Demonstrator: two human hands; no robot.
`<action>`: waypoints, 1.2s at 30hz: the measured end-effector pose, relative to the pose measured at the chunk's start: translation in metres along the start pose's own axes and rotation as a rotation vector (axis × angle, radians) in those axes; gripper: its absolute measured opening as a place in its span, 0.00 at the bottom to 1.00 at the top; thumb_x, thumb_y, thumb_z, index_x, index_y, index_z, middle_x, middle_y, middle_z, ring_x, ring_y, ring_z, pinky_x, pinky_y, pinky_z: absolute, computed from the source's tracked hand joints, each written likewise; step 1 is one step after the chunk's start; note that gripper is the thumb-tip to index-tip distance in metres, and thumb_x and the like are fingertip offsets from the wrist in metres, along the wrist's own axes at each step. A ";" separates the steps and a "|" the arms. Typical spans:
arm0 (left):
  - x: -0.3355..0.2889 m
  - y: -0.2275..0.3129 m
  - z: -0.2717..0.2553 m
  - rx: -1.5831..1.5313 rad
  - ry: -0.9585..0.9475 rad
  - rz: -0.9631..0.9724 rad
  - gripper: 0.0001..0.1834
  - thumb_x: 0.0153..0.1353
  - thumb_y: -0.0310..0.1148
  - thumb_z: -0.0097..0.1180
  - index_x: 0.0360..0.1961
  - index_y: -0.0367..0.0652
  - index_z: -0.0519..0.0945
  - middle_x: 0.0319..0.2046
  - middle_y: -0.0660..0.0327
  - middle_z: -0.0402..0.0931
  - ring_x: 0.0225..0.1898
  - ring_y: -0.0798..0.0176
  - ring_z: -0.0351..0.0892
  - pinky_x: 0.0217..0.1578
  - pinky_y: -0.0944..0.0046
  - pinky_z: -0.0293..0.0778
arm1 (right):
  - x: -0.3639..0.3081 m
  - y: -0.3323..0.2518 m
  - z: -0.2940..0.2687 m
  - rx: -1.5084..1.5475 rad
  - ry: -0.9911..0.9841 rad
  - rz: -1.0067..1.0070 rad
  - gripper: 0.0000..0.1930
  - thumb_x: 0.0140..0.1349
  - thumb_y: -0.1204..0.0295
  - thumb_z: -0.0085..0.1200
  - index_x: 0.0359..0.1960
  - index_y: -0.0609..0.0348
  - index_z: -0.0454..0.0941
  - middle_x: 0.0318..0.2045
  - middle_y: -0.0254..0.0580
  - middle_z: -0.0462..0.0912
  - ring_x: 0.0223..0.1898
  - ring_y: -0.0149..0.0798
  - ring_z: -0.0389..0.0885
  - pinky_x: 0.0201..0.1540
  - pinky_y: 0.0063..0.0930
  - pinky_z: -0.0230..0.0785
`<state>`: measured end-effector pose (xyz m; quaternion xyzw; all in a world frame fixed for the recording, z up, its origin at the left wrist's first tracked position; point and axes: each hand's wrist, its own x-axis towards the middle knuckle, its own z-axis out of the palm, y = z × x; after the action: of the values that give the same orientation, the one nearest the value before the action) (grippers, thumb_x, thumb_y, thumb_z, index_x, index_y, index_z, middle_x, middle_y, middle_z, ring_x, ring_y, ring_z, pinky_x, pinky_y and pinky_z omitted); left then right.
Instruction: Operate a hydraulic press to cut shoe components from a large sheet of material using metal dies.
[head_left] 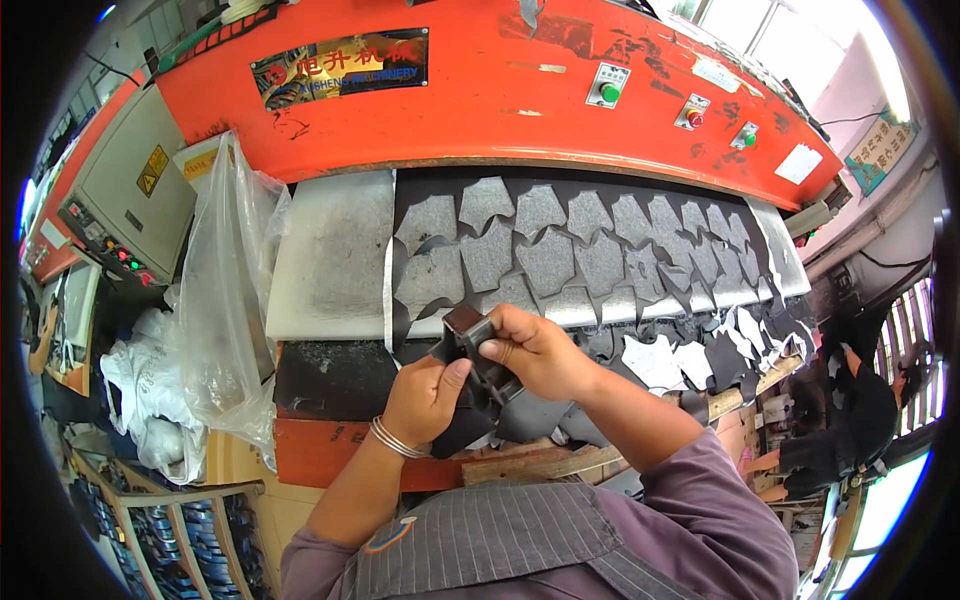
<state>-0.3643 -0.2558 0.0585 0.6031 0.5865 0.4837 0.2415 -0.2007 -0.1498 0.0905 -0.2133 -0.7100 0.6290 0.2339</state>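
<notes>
Both hands meet just in front of the cutting board (335, 250), around a dark cutting die (466, 325) with a blocky, hollow frame. My left hand (422, 398) grips its near left side, the thumb lying along it. From the far right, my right hand (540, 352) closes on the same die, its thumb pressed against the inner part. Dark flat material shows below the die, but whether the hands also hold it I cannot tell. Beyond them a black sheet (425, 205) lies on the board, with rows of shaped cut-outs through which a grey surface shows.
The press's red beam (480, 110) spans the back, carrying push buttons (609, 92). Black and white offcuts (655, 362) pile along the front right edge. Clear plastic (225, 310) hangs at left near a control cabinet (130, 190). Another person (855, 420) is at far right.
</notes>
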 end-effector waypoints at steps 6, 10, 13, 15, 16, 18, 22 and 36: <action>-0.019 -0.023 -0.031 0.091 0.222 -0.048 0.26 0.65 0.34 0.51 0.09 0.36 0.67 0.09 0.54 0.63 0.10 0.56 0.62 0.14 0.57 0.57 | 0.017 -0.014 -0.036 -0.563 0.089 -0.195 0.07 0.59 0.78 0.54 0.38 0.63 0.72 0.31 0.56 0.75 0.33 0.57 0.75 0.37 0.39 0.68; -0.032 -0.028 -0.050 -0.521 0.011 -0.459 0.25 0.64 0.34 0.53 0.10 0.37 0.66 0.09 0.65 0.61 0.11 0.71 0.57 0.15 0.65 0.55 | 0.050 0.047 -0.104 -1.014 0.149 -0.319 0.11 0.53 0.78 0.56 0.39 0.60 0.75 0.33 0.50 0.78 0.41 0.51 0.75 0.41 0.40 0.70; -0.046 -0.043 -0.041 -0.454 -0.166 -0.521 0.23 0.63 0.33 0.54 0.11 0.37 0.69 0.12 0.65 0.63 0.16 0.70 0.61 0.19 0.66 0.60 | 0.052 0.069 -0.116 -1.393 0.069 -0.223 0.16 0.50 0.75 0.59 0.43 0.56 0.77 0.36 0.45 0.79 0.44 0.47 0.74 0.44 0.38 0.71; -0.063 -0.069 -0.025 -0.244 -0.105 -0.470 0.18 0.59 0.35 0.58 0.16 0.35 0.73 0.23 0.58 0.72 0.30 0.64 0.70 0.32 0.62 0.68 | 0.046 0.075 -0.101 -1.309 0.150 -0.373 0.19 0.48 0.72 0.61 0.45 0.54 0.77 0.41 0.42 0.79 0.45 0.47 0.74 0.48 0.37 0.71; -0.066 -0.069 -0.019 0.092 -0.050 -0.388 0.16 0.56 0.36 0.60 0.20 0.34 0.74 0.32 0.53 0.72 0.38 0.59 0.68 0.40 0.59 0.67 | 0.038 0.067 -0.087 -1.239 0.081 -0.276 0.31 0.46 0.65 0.66 0.55 0.52 0.72 0.53 0.46 0.74 0.55 0.50 0.70 0.55 0.40 0.67; -0.069 -0.076 -0.010 0.422 -0.048 -0.376 0.21 0.50 0.42 0.65 0.36 0.35 0.77 0.53 0.46 0.66 0.53 0.43 0.62 0.56 0.50 0.60 | 0.017 0.053 -0.066 -1.211 -0.141 -0.164 0.49 0.40 0.54 0.71 0.66 0.48 0.60 0.65 0.49 0.61 0.65 0.51 0.59 0.63 0.47 0.58; -0.067 -0.074 0.008 0.699 0.003 -0.253 0.30 0.49 0.47 0.65 0.47 0.37 0.73 0.54 0.46 0.65 0.53 0.43 0.62 0.57 0.46 0.59 | -0.010 0.050 -0.042 -1.365 -0.410 0.120 0.62 0.31 0.48 0.74 0.71 0.45 0.49 0.70 0.51 0.50 0.70 0.51 0.50 0.66 0.54 0.50; -0.021 -0.055 0.018 0.500 -0.193 -0.576 0.49 0.38 0.40 0.74 0.62 0.36 0.62 0.51 0.46 0.72 0.53 0.45 0.70 0.56 0.50 0.62 | -0.029 0.079 -0.044 -0.966 -0.326 0.479 0.41 0.40 0.62 0.72 0.58 0.61 0.65 0.46 0.56 0.76 0.50 0.57 0.74 0.52 0.44 0.67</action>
<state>-0.3711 -0.2601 -0.0027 0.4967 0.8060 0.1796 0.2672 -0.1503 -0.1233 0.0148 -0.3516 -0.8761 0.2929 -0.1522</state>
